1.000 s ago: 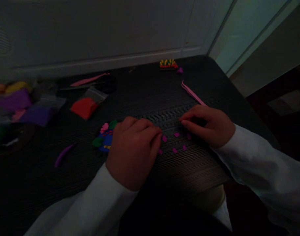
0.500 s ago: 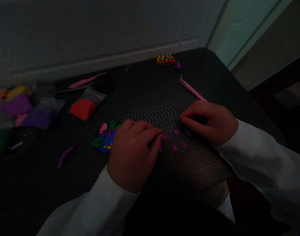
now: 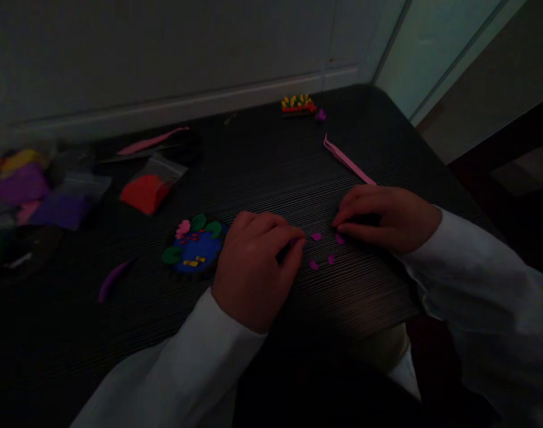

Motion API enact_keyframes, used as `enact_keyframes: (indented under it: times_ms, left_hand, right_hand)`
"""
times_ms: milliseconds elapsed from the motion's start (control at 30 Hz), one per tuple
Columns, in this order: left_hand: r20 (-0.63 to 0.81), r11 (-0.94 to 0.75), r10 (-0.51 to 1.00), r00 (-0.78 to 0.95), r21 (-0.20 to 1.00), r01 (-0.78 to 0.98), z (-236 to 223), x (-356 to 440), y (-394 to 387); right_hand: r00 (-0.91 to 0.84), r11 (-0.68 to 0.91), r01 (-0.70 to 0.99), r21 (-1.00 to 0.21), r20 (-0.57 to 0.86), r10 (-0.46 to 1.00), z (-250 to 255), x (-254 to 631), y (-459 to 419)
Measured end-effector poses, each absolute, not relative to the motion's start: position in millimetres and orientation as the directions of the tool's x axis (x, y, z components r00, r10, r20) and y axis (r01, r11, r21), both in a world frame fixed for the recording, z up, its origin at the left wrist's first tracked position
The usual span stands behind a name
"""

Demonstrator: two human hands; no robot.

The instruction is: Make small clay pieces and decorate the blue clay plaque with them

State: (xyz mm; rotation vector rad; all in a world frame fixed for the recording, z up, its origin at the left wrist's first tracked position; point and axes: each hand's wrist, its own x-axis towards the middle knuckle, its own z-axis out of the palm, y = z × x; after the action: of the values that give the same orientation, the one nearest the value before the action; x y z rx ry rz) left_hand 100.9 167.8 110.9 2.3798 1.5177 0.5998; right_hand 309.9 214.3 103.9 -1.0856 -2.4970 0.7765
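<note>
Straight to the small purple pieces (image 3: 316, 236), four in plain sight, scattered loose on the dark tabletop (image 3: 262, 172) between two hands. In from one side, left hand (image 3: 258, 267), palm down, thumb and forefinger together at the tips, a trace of purple in the gap behind; pinched or merely lying beyond, impossible to tell. Across to the right hand (image 3: 387, 219), fingers curled, thumb and forefinger tips close together just beside the nearest piece; can't tell from here about any grip. Thin, delicate stuff, probably soft clay: best to pinch lightly, by the edge, keep knuckles off the neighbours, and go slowly in such poor light.

Outward now, and careful: blue pond-like model (image 3: 202, 246) right behind the left hand, easily bumped on a backward swing. Beyond, curved purple strip (image 3: 112, 280). Over on the right, pink tweezers (image 3: 349, 161) just past the knuckles, handy for finer lifting, easily nudged too. Farther up, red bag (image 3: 147, 191), then a heap of coloured bags (image 3: 24, 184), and at the back, safely clear, flower-box model (image 3: 298, 106).
</note>
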Motion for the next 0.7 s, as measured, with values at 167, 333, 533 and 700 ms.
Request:
enact_keyframes:
  times_ms: [167, 333, 533, 700]
  left_hand:
    - [0.249, -0.440, 0.898, 0.364, 0.440, 0.783, 111.4, 101.2, 165.2]
    - [0.269, -0.453, 0.891, 0.366, 0.455, 0.767, 111.8, 102.1, 163.1]
    - [0.280, -0.467, 0.883, 0.376, 0.456, 0.758, 111.6, 102.4, 160.7]
    - [0.301, -0.479, 0.876, 0.377, 0.464, 0.745, 111.1, 102.4, 159.8]
  right_hand:
    - [-0.689, 0.572, 0.570, -0.590, 0.037, 0.724, 103.0, 309.3, 212.4]
    - [-0.677, 0.554, 0.562, -0.614, 0.042, 0.735, 103.6, 309.7, 210.9]
    - [-0.673, 0.573, 0.566, -0.593, 0.070, 0.736, 102.8, 312.0, 211.5]
    - [-0.677, 0.564, 0.559, -0.608, 0.057, 0.734, 104.3, 311.8, 211.3]
